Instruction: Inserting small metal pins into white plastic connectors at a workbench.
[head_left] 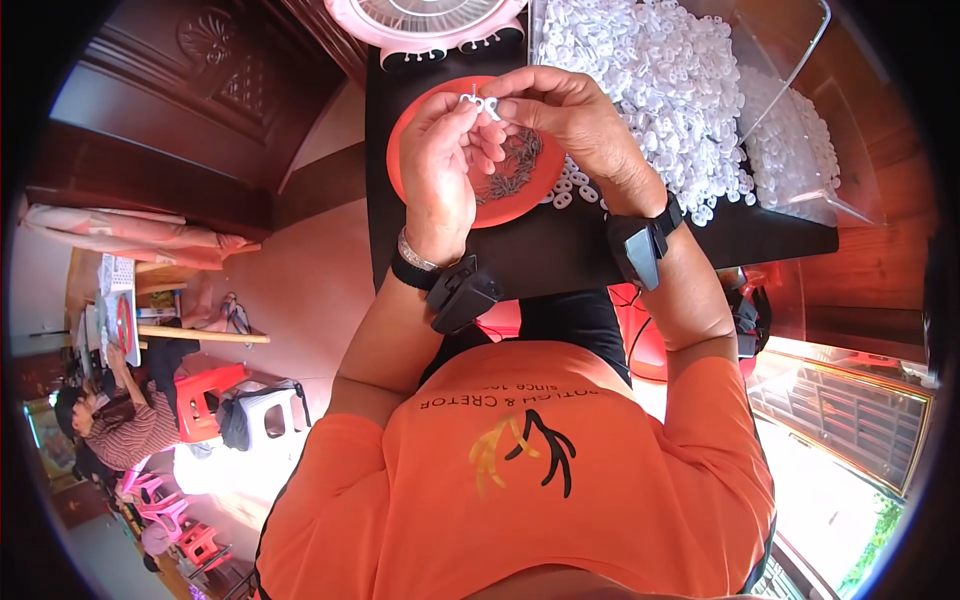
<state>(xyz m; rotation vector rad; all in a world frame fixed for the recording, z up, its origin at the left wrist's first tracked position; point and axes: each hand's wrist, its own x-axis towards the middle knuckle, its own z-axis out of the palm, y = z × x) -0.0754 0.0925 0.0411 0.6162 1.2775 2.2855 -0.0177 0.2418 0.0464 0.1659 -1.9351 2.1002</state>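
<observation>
Over a round orange-red plate (530, 205), my two hands meet with their fingertips close together. Between them is a small white plastic piece with rounded openings (488, 106). My left hand (442, 170) pinches it from the left with thumb and forefinger, its other fingers curled loosely. From the right, my right hand (575, 118) grips the same piece by thumb and forefinger. A thin upright sliver shows at the piece, too small to name. Many small grey metal pieces, like screws or pins (515, 172), lie in the plate, partly hidden by my hands.
A large heap of white two-holed plastic pieces (640, 100) covers the dark table (700, 245) at the right, beside a clear plastic box wall (800, 150). A pink fan (425, 25) stands at the back. Far left, another person (130, 430) sits near a red stool (205, 395).
</observation>
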